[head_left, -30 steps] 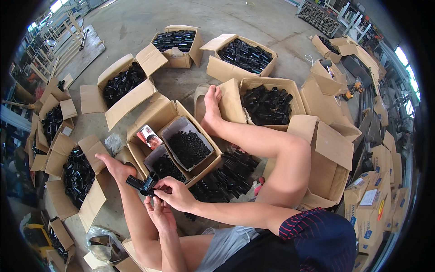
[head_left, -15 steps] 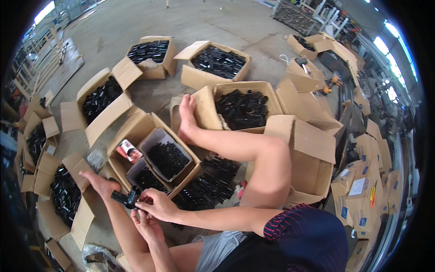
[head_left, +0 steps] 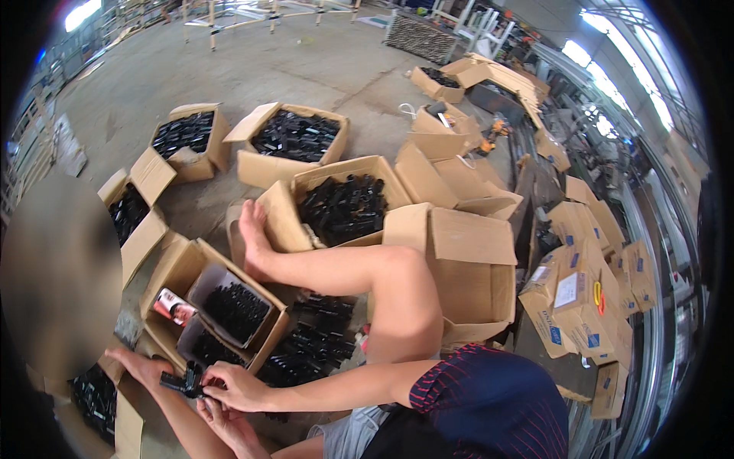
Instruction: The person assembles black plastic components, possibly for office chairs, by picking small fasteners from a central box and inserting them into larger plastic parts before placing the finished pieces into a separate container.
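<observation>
A black plastic part [head_left: 183, 381], with a long arm and a thicker bracket-like end, is held between my hands above my lower leg. My right hand [head_left: 238, 388] reaches in from the right and pinches its thick end with thumb and fingers. Below it, my left hand [head_left: 223, 423] is closed with its fingertips at the part's lower end, touching my right fingers. Exactly where the left fingers grip is partly hidden. Just beyond stands an open carton [head_left: 275, 321] with two inner bins of small black pieces [head_left: 229, 310] and a red-and-white printed packet [head_left: 174, 307].
Long black parts [head_left: 313, 344] lie in a pile on the floor beside my bent leg. Open cartons of black parts [head_left: 344, 206] stand around me, with an emptier carton [head_left: 474, 283] to the right. Stacked boxes [head_left: 581, 298] carry red-and-yellow scissors [head_left: 599, 297]. A cordless drill [head_left: 495, 134] lies farther back.
The whole view has swung, so the cartons and my legs sit farther left and lower. Both hands stay on the black part in nearly the same pose.
</observation>
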A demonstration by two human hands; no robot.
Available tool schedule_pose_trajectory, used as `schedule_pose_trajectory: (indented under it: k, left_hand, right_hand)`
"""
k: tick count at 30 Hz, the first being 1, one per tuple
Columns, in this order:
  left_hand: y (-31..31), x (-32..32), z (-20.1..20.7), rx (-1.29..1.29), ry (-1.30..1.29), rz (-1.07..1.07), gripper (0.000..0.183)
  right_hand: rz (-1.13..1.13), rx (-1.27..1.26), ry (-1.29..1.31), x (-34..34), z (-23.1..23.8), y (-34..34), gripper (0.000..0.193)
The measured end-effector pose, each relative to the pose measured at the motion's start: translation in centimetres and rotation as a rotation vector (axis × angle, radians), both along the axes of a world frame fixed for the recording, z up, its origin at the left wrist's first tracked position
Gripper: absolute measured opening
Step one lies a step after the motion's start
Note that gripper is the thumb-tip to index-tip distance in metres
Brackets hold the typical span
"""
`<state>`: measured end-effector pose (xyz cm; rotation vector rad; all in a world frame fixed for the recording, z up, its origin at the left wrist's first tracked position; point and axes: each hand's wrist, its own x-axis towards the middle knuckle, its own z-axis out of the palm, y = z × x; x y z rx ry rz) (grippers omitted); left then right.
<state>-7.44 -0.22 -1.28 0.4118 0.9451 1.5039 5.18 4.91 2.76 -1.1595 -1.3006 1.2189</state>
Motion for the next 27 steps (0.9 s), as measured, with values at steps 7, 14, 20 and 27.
schedule_pose_trajectory:
  k: [7, 14, 20, 27]
  left_hand:
    - [0.0, 0.8, 3.8, -0.07, 0.099, 0.046, 0.03]
    - [-0.8, -0.2, 1.2, -0.022, 0.148, -0.068, 0.034]
    - [-0.2, 0.5, -0.9, -0.003, 0.059, 0.029, 0.03]
    - [-0.1, 0.3, 0.4, -0.023, -0.057, 0.109, 0.033]
  right_hand:
    - [0.04, -0.008, 0.02, -0.7, 1.0, 0.1, 0.019]
    - [-0.014, -0.03, -0.028, -0.2, 0.7, -0.9, 0.017]
    - [-0.026, 0.032, -0.086, 1.2, 0.4, -0.2, 0.021]
    - [0.022, -0.014, 0.042, -0.1, 0.8, -0.3, 0.018]
